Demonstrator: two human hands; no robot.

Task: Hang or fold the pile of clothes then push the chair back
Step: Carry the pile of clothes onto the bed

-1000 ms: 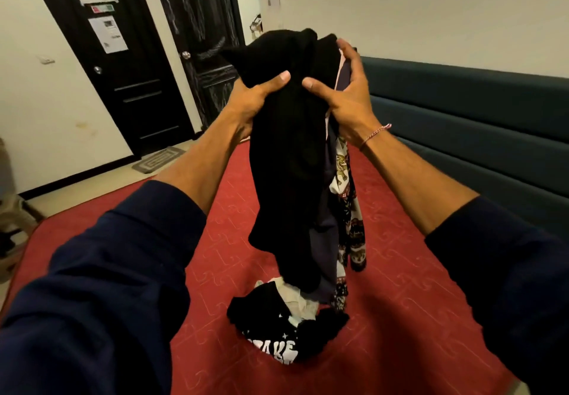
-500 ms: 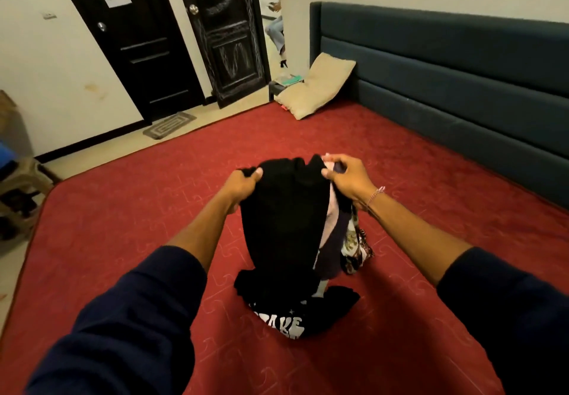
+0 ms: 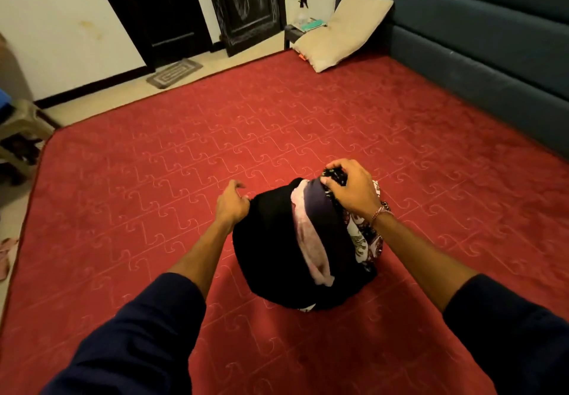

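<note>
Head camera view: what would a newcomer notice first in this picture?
First, the dark pile of clothes in the middle of the red mattress, with the right hand gripping its patterned top and the left hand at its black edge. Then the beige pillow leaning against the teal headboard at the far corner.

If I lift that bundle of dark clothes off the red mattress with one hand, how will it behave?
Probably floppy: the bundle of dark clothes slumps into a soft mound on the red mattress. Layers may slide apart, since the right hand grips only the patterned edge. Likely light, and it shouldn't roll.
</note>
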